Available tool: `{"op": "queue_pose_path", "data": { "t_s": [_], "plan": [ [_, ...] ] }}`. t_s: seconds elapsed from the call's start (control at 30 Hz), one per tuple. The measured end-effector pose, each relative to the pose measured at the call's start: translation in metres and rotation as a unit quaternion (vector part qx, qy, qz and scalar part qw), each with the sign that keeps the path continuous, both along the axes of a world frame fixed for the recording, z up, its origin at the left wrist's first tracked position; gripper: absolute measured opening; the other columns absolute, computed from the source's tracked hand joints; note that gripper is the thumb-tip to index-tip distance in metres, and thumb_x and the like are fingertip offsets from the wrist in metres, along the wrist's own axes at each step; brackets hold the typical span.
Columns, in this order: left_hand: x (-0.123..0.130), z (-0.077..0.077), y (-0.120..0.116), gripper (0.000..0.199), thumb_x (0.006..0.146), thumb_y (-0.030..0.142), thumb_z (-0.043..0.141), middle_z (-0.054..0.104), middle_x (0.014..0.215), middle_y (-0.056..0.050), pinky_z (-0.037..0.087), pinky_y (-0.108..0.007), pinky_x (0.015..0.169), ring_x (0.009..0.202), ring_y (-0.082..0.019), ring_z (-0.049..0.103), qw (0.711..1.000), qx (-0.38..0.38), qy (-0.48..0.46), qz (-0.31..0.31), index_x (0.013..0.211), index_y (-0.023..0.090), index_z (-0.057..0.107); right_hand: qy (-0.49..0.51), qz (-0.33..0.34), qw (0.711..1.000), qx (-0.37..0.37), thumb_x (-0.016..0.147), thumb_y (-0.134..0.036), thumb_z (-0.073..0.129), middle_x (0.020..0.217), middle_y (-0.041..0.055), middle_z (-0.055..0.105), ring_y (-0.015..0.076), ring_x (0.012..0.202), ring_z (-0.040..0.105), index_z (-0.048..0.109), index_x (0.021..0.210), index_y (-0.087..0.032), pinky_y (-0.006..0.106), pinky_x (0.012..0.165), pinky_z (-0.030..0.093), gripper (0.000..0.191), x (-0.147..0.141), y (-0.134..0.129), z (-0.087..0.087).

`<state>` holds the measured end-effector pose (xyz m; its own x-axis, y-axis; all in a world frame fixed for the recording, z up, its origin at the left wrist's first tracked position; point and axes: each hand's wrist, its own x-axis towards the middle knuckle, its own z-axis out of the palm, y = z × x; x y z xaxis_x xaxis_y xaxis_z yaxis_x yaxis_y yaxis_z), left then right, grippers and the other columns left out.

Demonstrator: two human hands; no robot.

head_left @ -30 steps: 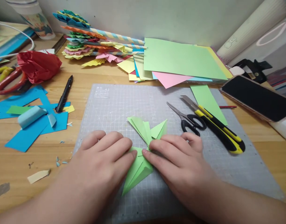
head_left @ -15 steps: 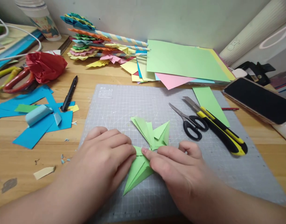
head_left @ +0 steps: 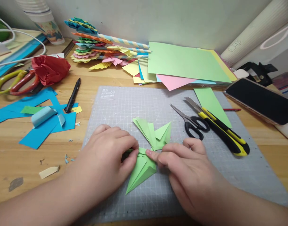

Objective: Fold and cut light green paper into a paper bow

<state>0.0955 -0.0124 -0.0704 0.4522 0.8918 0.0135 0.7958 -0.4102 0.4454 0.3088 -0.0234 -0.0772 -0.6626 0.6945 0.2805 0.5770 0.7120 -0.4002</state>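
A folded light-green paper piece (head_left: 140, 172) with several pointed flaps lies on the grey cutting mat (head_left: 125, 103). My left hand (head_left: 113, 153) pinches its left part between thumb and index finger, hiding that edge. The index fingertip of my right hand (head_left: 183, 166) presses on the paper near its centre, with the other fingers curled. Two flaps point up and away from my hands, and one long flap points down toward me.
Black-handled scissors (head_left: 193, 124) and a yellow-black cutter (head_left: 219, 128) lie right of the paper. Blue scraps (head_left: 38, 135), a black pen (head_left: 72, 95) and a red paper bundle (head_left: 51, 69) are at left. Green sheets (head_left: 186, 61) and a phone (head_left: 261, 100) lie behind.
My left thumb and index finger have closed in a pinch on the paper's left part, lifting it slightly. My right fingertip has shifted slightly right. The view has shifted a little.
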Motion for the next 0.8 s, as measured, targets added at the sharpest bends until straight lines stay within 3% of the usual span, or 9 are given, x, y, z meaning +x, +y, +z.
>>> {"op": "queue_pose_path", "data": {
  "t_s": [0.2,0.4,0.53,0.67,0.8],
  "plan": [
    [0.002,-0.003,-0.004,0.026,0.094,0.026,0.046,0.062,0.072,0.001,0.030,-0.037,0.069,0.071,-0.018,0.057,0.994,0.068,0.038,-0.071,0.076,0.021,0.064,0.006,-0.017,0.998,-0.058,0.078,0.001,0.039,0.073,-0.0022,0.063,0.0159,0.071,0.055,0.055,0.091,-0.020,0.034,0.070,0.025,0.029,0.000,0.003,0.006],
    [0.006,-0.005,-0.002,0.019,0.091,0.026,0.050,0.062,0.072,0.002,0.031,-0.036,0.070,0.071,-0.018,0.057,0.998,0.045,0.030,-0.045,0.076,0.020,0.061,0.009,-0.014,0.999,-0.048,0.077,0.001,0.038,0.077,-0.0029,0.067,0.0162,0.076,0.058,0.055,0.099,-0.020,0.035,0.075,0.024,0.035,0.003,0.003,0.006],
    [0.009,-0.004,-0.004,0.014,0.088,0.025,0.056,0.063,0.072,0.003,0.032,-0.037,0.071,0.071,-0.019,0.058,0.998,0.032,0.040,-0.027,0.076,0.021,0.060,0.012,-0.019,0.997,-0.074,0.072,0.001,0.039,0.076,-0.0038,0.065,0.0160,0.073,0.056,0.052,0.094,-0.019,0.036,0.075,0.024,0.033,0.004,0.003,0.005],
    [0.013,-0.004,-0.005,0.018,0.091,0.024,0.051,0.062,0.073,0.001,0.033,-0.038,0.070,0.072,-0.021,0.057,0.993,0.074,0.079,-0.047,0.075,0.021,0.061,0.024,-0.017,0.995,-0.095,0.068,0.001,0.041,0.078,-0.0027,0.064,0.0161,0.072,0.053,0.048,0.090,-0.019,0.036,0.075,0.025,0.031,0.004,0.004,0.007],
    [0.017,-0.002,-0.003,0.022,0.092,0.022,0.048,0.063,0.074,-0.001,0.035,-0.039,0.070,0.072,-0.022,0.058,0.993,0.052,0.094,-0.053,0.075,0.019,0.061,0.036,-0.018,0.991,-0.124,0.068,0.002,0.041,0.084,-0.0018,0.064,0.0160,0.076,0.053,0.049,0.092,-0.018,0.037,0.075,0.026,0.032,0.004,0.004,0.007]
  ]
}}
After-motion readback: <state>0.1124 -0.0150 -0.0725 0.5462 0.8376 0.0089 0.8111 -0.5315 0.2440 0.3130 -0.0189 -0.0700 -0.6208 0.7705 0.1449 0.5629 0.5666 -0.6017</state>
